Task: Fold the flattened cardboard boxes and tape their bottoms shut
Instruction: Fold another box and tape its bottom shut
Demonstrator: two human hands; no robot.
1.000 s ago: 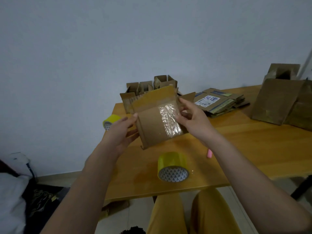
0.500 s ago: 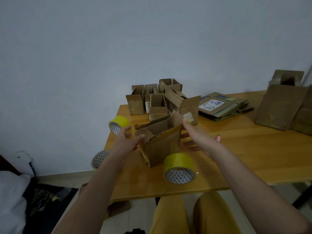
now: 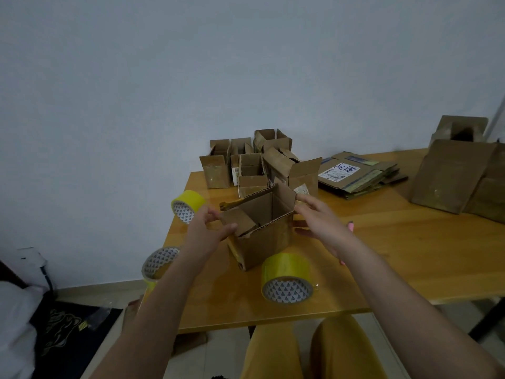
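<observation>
Nearest the viewer, a yellow tape roll (image 3: 285,277) lies on its side at the front of the table (image 3: 410,258), just in front of the work.

Behind it, one assembled cardboard box (image 3: 262,228) stands open-end up on the table, top flaps raised, tilted slightly toward the left. The left hand (image 3: 203,231) is at its left flap, fingers (image 3: 228,228) loosely curled with the thumb touching the flap edge; whether it truly pinches the cardboard cannot be told. The right hand (image 3: 318,222) is at the right wall, fingers apart and straight, tips touching the upper corner.

Judgement: the step in hand appears to be setting this box down among the finished ones. To do it well, square the walls with both palms, seat the base flat and check that it does not rock before letting go.

To the left, a second tape roll (image 3: 188,203) sits at the table edge and a third (image 3: 158,262) hangs past it.

Further back, finished boxes (image 3: 246,165) stand grouped; park the box beside them without knocking them. Right of those lies the stack of flattened boxes (image 3: 358,173), the likely next stock.
</observation>
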